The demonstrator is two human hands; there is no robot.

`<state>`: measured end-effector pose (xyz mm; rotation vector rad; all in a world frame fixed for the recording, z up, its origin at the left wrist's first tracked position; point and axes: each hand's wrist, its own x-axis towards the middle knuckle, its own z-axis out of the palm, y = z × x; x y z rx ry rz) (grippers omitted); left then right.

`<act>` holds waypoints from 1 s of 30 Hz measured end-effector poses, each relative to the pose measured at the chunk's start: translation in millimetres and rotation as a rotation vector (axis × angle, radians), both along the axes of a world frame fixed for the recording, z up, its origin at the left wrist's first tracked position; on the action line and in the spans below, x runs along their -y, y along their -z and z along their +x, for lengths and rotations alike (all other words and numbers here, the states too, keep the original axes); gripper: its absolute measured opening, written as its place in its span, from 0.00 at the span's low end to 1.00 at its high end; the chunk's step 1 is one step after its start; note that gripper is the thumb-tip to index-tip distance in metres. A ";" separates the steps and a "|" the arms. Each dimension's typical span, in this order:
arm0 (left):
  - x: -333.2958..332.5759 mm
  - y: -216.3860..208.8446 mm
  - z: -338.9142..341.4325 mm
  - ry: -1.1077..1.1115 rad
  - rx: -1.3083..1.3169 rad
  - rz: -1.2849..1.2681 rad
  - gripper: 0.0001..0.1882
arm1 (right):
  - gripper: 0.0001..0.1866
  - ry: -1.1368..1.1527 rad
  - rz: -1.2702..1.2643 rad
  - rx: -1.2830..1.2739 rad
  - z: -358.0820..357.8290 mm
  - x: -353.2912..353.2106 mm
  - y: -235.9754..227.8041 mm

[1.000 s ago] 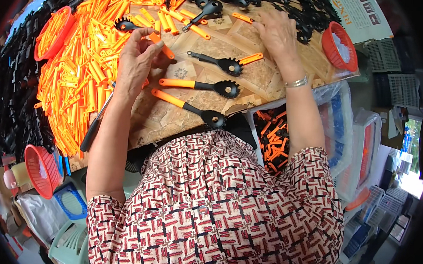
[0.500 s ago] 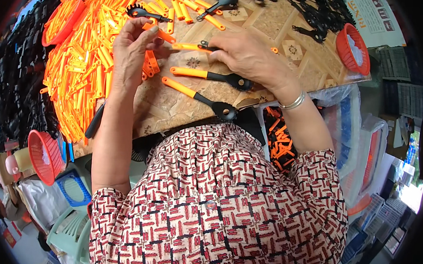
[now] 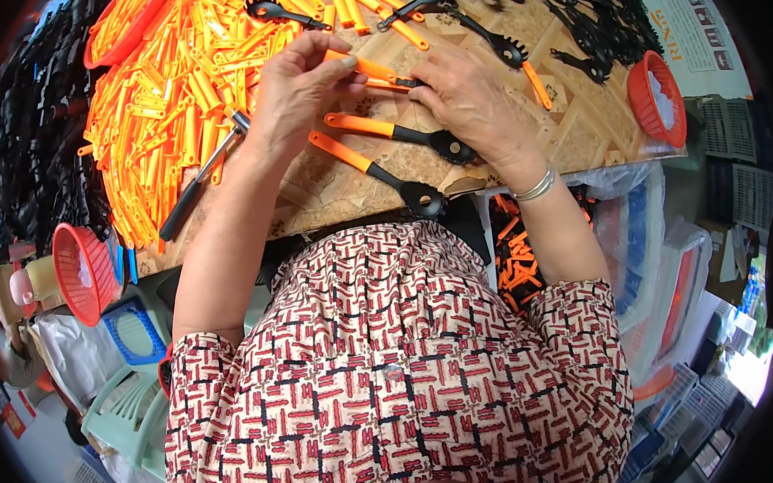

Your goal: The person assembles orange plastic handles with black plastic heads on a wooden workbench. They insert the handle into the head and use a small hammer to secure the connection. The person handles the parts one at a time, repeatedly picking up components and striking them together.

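Observation:
My left hand (image 3: 303,86) pinches an orange handle piece (image 3: 366,67) between thumb and fingers. Just under that piece lies another orange strip, fitted along the black shank (image 3: 409,83) of a kitchen utensil. My right hand (image 3: 474,110) grips this utensil; its head is hidden beneath the palm. Nearer to me, side by side on the table, are two slotted spoons with black heads and orange handles, an upper one (image 3: 450,146) and a lower one (image 3: 422,198). Beyond my right hand rests a black pasta server (image 3: 508,51) with an orange handle.
A heap of orange handle pieces (image 3: 159,130) covers the table's left side, with a hammer (image 3: 203,177) by my left forearm. Black utensils (image 3: 594,24) pile up at the far right. Red baskets (image 3: 656,99) stand around the edges. Below the table's edge sits a bin of orange-handled items (image 3: 518,258).
My left hand has moved right with the orange handle piece, bringing it over the utensil in my right hand. The hammer and the pasta server now show more fully.

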<state>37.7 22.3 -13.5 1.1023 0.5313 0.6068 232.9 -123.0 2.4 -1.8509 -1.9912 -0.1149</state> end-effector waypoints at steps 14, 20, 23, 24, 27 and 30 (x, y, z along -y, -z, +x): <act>-2.6 5.7 26.4 0.037 -0.173 0.079 0.11 | 0.11 -0.053 0.019 -0.283 11.9 1.1 10.7; -11.2 -24.0 19.9 0.071 -0.245 0.657 0.19 | 0.11 0.000 0.000 -0.285 8.5 2.6 8.5; -7.8 -32.3 24.4 0.211 -0.398 0.920 0.20 | 0.12 -0.004 0.006 -0.305 9.5 0.9 11.4; -7.2 -31.0 25.1 0.242 -0.414 0.902 0.18 | 0.12 -0.005 0.010 -0.313 10.9 1.7 12.0; -9.1 -31.8 25.2 0.366 -0.546 0.815 0.12 | 0.12 -0.010 0.025 -0.346 8.7 1.2 10.2; -10.5 -22.2 26.7 0.362 -0.404 0.901 0.11 | 0.11 -0.006 0.026 -0.356 7.1 1.7 8.4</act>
